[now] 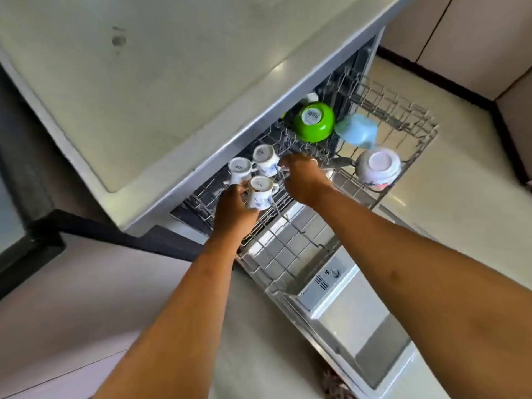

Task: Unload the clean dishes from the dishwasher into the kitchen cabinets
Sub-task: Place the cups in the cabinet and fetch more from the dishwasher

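The dishwasher's upper rack (408, 139) is pulled out over the open door (354, 321). Three white mugs with blue patterns stand upside down at its left end. My left hand (234, 208) grips the nearest mug (260, 194), its fingers also touching the left mug (240, 169). My right hand (302, 180) reaches over the rack, fingers curled at the handle of the far mug (266, 159). Further right, a green bowl (313, 122), a light blue bowl (357, 131) and a white bowl with pink trim (378, 167) lie upside down.
A pale countertop (172, 82) overhangs the dishwasher at the upper left. The lower rack (288, 254) shows beneath the upper one. Beige cabinet fronts (475, 38) with a dark plinth line the far right. Light floor surrounds the door.
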Demonstrator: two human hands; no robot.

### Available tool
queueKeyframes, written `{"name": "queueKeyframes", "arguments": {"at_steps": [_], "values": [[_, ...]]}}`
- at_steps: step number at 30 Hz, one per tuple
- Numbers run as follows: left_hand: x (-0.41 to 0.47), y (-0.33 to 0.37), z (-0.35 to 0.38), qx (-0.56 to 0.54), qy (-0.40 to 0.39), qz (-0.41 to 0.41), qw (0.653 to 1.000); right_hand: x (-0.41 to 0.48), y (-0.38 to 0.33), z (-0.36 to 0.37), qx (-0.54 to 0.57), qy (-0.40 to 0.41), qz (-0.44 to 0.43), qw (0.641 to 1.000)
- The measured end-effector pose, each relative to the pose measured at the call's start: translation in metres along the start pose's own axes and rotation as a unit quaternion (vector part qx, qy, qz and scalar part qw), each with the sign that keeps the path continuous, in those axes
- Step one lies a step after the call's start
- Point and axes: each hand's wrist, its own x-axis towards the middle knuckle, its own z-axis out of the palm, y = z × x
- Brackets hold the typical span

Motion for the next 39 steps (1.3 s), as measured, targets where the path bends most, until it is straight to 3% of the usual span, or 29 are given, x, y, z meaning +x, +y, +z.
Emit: {"name": "queueKeyframes", "arguments": {"at_steps": [8,15,20,23,28,35,39], "values": [[0.063,-0.006,0.036,0.03,-0.014,-0.009,0.999,0.087,0.002,0.03,-0.181,-0.091,-0.148,0.968],[0.071,0.0,0.053,0.126,0.045,-0.014,0.991,0.112,0.007,0.042,-0.233,-0.061,-0.156,0.958],[0.054,-0.002,0.044,-0.016,0.083,-0.037,0.996,0.111,-0.003,0.042,-0.255,-0.055,-0.154,0.953],[0.036,-0.003,0.032,-0.124,0.124,-0.053,0.983,0.095,-0.006,0.027,-0.211,-0.014,-0.119,0.97],[-0.012,-0.001,0.01,-0.182,0.141,-0.051,0.972,0.028,-0.022,0.007,-0.015,0.03,-0.043,0.999],[-0.112,-0.001,-0.023,-0.166,0.106,0.007,0.98,-0.103,-0.043,-0.008,0.069,0.055,0.053,0.995],[-0.187,-0.016,-0.07,-0.222,0.113,0.029,0.968,-0.173,-0.081,-0.031,0.071,0.039,0.051,0.995]]}}
